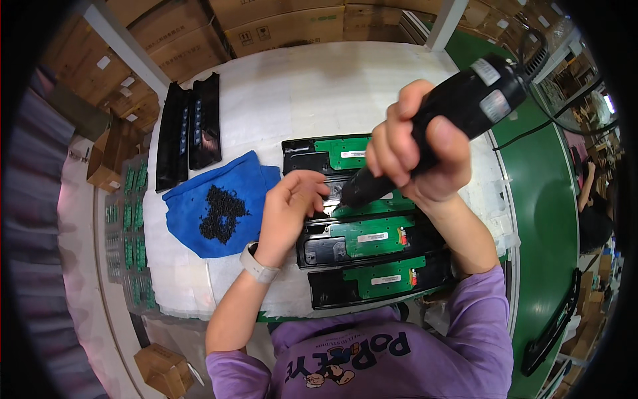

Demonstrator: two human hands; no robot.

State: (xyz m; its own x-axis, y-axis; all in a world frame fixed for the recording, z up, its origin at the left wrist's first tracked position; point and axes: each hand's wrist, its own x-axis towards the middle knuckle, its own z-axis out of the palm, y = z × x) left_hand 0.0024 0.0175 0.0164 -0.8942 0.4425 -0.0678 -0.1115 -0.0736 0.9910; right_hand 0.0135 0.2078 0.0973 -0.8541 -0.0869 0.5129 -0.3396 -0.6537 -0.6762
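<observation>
My right hand point(425, 146) is wrapped round a black electric screwdriver point(465, 100), whose cord leads off at the upper right. The screwdriver slants down to the left, its tip over the second of several black plastic housings holding green circuit boards. Beside that tip is my left hand point(296, 199), with bent fingers drawn together at the board's left end; whatever they pinch, if anything, is too small to make out. In front lie a third board point(352, 246) and a nearest board point(372, 287), in their housings. The farthest board point(329, 147) lies behind my hands.
Left of my left hand, a blue cloth point(183, 206) bears a heap of small black screws point(222, 214). Two long black housings point(205, 120) lie at the far left of the white-covered table point(286, 86). Trays of green boards point(129, 233) stand beyond its left edge; cardboard boxes point(279, 30) line the back.
</observation>
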